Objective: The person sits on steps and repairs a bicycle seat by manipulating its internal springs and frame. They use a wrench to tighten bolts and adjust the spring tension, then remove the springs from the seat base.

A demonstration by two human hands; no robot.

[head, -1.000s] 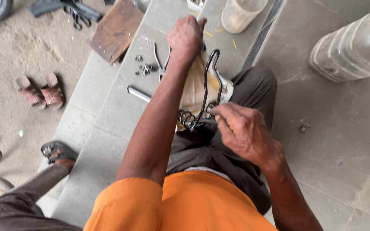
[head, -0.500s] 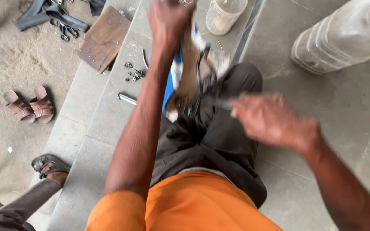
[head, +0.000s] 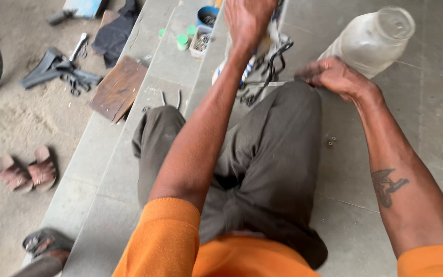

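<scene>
Concrete steps (head: 103,169) run up the frame, and the person sits on them with grey-trousered legs stretched toward twelve o'clock. The left hand (head: 247,18), at twelve o'clock, is closed around the top of a bicycle saddle (head: 270,51) turned so its black wire frame and springs show. The right hand (head: 334,77), at about one o'clock, is curled shut beside the knee and seems to hold a thin metal rod (head: 262,83) pointing into the saddle springs, though the grip itself is hard to make out. A clear plastic jar (head: 378,38) lies on its side just behind that hand; an elbow swing could roll it away. Two small nuts (head: 329,141) sit loose on the concrete at three o'clock and could be kicked off. If the rod slips off the spring, it may jab the left wrist.
</scene>
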